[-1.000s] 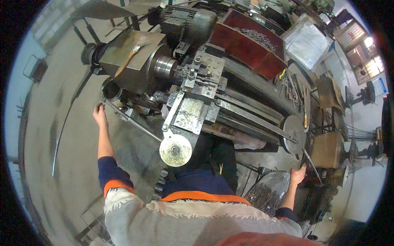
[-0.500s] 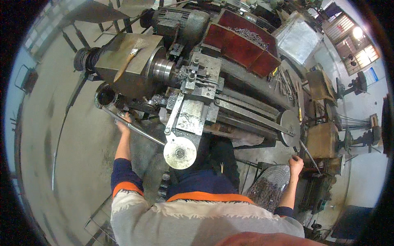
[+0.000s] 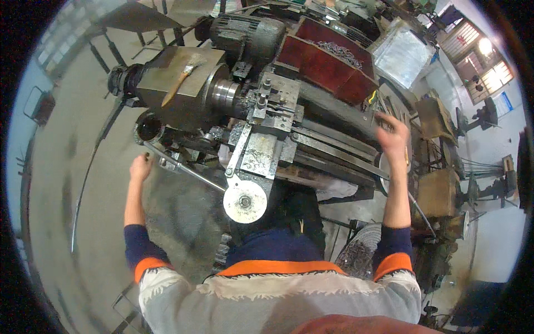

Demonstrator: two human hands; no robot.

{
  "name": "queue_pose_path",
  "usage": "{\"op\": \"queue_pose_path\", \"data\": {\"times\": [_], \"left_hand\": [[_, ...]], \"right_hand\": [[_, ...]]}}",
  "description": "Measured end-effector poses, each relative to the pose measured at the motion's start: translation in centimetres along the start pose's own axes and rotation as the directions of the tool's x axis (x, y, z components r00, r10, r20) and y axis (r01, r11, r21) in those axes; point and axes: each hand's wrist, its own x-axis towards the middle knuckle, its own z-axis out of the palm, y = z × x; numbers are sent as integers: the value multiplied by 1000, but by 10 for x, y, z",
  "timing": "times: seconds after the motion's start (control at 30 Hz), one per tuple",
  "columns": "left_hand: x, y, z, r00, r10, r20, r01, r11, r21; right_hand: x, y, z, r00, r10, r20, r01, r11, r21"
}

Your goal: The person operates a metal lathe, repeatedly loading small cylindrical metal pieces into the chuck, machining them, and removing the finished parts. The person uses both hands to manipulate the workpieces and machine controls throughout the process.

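Observation:
My left hand (image 3: 141, 167) is closed in a fist beside the long metal lever bar (image 3: 189, 172) on the lathe's left side. Something small and dark shows at its top, too small to name. My right hand (image 3: 392, 139) is stretched over the right end of the lathe bed, thumb and fingers apart, close to several loose metal tools. It partly covers the round handwheel there. Between my arms stands the lathe's tool post (image 3: 272, 103), with a steel chuck (image 3: 225, 96) to its left. A pale round disc (image 3: 245, 201) sits at the near end of the slide.
A wooden-handled brush (image 3: 177, 88) lies on the headstock cover. Behind the bed sits a dark red tray (image 3: 297, 53) with small metal parts in it. A motor (image 3: 250, 36) is at the back. Below my right arm is a container of dark pieces (image 3: 356, 253).
My left hand has come off the lever bar, moving left and slightly nearer. My right hand has risen from beside the handwheel to the far right end of the bed, and its fingers have opened.

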Motion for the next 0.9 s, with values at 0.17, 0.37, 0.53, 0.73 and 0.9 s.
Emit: {"op": "queue_pose_path", "data": {"times": [0.17,0.37,0.53,0.73,0.9], "left_hand": [[-42,-50,-140,853,-11,-523,54,996,67],[-99,-113,-144,838,-123,-531,392,814,429],[-149,-13,-136,902,-299,-313,366,913,182],[-157,25,-126,914,-274,-299,330,931,156],[-159,101,-150,901,241,-360,-186,966,181]], "right_hand": [[64,-133,110,858,-335,390,324,941,97],[84,-201,202,720,-282,634,496,848,-187],[85,-204,211,699,-258,667,442,889,-120],[83,-195,198,722,-327,609,514,844,-157],[23,-143,138,713,-669,210,481,684,548]]}}
